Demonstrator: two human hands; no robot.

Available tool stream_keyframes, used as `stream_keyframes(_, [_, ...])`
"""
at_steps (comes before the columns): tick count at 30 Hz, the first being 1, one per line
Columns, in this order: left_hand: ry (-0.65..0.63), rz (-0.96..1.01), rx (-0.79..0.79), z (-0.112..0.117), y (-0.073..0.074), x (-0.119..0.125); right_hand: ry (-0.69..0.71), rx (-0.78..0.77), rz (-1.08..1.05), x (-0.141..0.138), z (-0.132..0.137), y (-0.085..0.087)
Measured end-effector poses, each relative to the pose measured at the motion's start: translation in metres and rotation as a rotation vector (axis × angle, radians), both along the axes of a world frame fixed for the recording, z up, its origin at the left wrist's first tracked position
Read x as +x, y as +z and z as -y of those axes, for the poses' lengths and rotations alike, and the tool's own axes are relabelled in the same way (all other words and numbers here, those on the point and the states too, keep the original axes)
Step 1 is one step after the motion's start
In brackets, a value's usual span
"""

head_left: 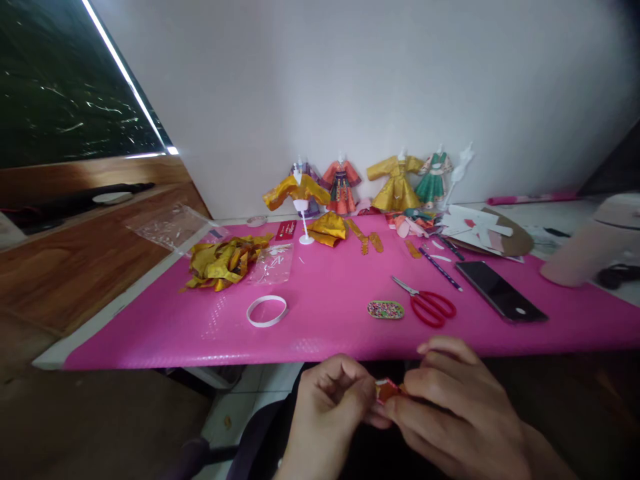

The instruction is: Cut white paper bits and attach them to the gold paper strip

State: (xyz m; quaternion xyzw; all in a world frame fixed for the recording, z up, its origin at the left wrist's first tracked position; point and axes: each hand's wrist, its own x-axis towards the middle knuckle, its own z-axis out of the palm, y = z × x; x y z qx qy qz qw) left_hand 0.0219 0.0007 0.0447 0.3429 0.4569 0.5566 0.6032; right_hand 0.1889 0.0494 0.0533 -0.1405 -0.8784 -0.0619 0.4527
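Note:
Both hands are just below the table's near edge, over my lap. My left hand [333,403] pinches the left end of a small orange-gold fabric piece [387,391] with a reddish edge. At the other end, my right hand [457,403] has its fingers closed on the same piece. Most of the fabric is hidden by fingers. On the table beyond lie red-handled scissors [430,305] with blades parted, and a small oval tin [385,310] with a speckled pattern. A white ring [267,311], perhaps a tape roll, lies to the left.
Doll dress forms stand along the wall, one in a yellow robe [399,183], another in a gold jacket [295,191]. Gold fabric scraps [225,261] are heaped at left. A phone [500,291], a purple pencil [441,269] and a pale bottle [595,243] are at right.

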Motion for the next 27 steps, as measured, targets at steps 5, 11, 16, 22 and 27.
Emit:
stream_keyframes(5, [-0.001,-0.031,0.02,0.0019,0.0036,0.0,-0.013,-0.028,-0.008,0.0032,-0.0003,-0.0019])
stream_keyframes(11, [-0.021,-0.056,0.016,0.0011,0.0059,0.0009,-0.01,-0.12,-0.031,0.0034,-0.0002,-0.0045])
stream_keyframes(16, [-0.05,-0.065,0.031,0.0011,0.0035,0.0009,0.023,-0.159,-0.002,0.003,-0.0005,-0.0049])
stream_keyframes(22, [-0.073,-0.101,0.03,0.0022,0.0042,-0.0006,0.036,-0.178,0.009,0.0014,-0.0011,-0.0055])
stream_keyframes(27, [-0.102,-0.1,0.057,0.0029,0.005,-0.0018,0.035,-0.179,0.025,0.0008,-0.0012,-0.0039])
